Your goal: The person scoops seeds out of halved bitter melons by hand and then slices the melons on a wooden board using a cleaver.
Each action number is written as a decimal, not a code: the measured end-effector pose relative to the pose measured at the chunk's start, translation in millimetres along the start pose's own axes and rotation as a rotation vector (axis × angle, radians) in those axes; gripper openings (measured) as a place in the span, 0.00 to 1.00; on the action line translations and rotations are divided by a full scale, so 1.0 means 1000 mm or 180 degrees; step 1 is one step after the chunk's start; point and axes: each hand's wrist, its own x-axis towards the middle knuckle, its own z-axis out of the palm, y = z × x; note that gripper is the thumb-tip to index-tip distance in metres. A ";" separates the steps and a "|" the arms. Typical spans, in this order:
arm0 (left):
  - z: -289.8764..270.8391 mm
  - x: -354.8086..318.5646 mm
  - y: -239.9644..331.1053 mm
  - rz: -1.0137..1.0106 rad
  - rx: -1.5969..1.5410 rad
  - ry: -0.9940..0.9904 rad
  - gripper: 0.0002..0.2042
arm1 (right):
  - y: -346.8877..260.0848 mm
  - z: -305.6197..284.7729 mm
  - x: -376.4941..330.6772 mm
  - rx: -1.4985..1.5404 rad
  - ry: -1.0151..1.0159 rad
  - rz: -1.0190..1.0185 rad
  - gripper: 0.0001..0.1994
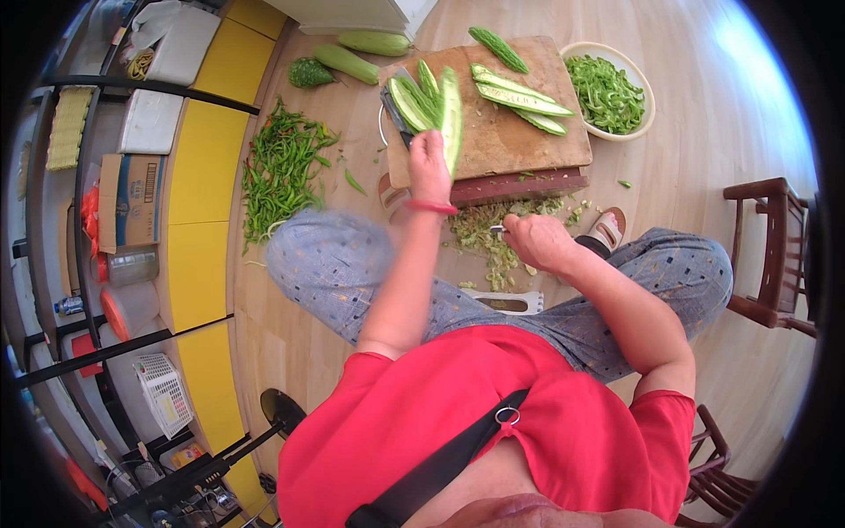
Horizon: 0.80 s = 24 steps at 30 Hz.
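- A halved bitter gourd strip (451, 114) is gripped by the left hand (429, 165) over the cutting board's (510, 141) near-left corner.
- A small metal tool (498, 230) is clenched in the right hand (539, 244), above the scraps (482, 231) on the floor (704, 132).

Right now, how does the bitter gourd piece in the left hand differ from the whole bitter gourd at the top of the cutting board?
The held bitter gourd half is cut lengthwise, showing pale flesh, and lifted in the left hand. The whole bitter gourd is uncut, darker and bumpy, lying on the wooden cutting board. Both are green and long.

The left hand (429, 167) lifts a halved gourd (451, 119) over the cutting board (510, 132); the right hand (539, 242) grips perhaps a spoon.
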 end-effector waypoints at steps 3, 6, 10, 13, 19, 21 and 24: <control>-0.001 0.051 0.000 0.0304 0.1038 0.0202 0.16 | 0.005 0.000 -0.003 0.0080 0.0120 -0.0059 0.09; 0.007 0.095 0.007 0.0357 0.1715 0.0283 0.15 | 0.011 0.005 -0.001 0.0107 0.0281 -0.0140 0.09; 0.037 0.131 0.003 0.0486 0.2225 0.0533 0.16 | 0.012 0.002 0.000 0.0088 0.0378 -0.0145 0.08; 0.063 0.127 0.003 0.0393 0.3680 -0.0296 0.16 | 0.018 0.000 -0.003 0.0092 0.0515 -0.0164 0.07; 0.093 0.106 -0.010 0.2365 0.4045 -0.0773 0.14 | 0.021 -0.004 -0.006 0.0074 0.0429 -0.0164 0.03; 0.108 0.098 -0.014 0.2921 0.3834 -0.1312 0.14 | 0.022 -0.003 -0.008 0.0137 0.0438 -0.0203 0.03; 0.128 0.094 -0.022 0.3124 0.4114 -0.1926 0.13 | 0.022 -0.003 -0.007 0.0189 0.0434 -0.0243 0.03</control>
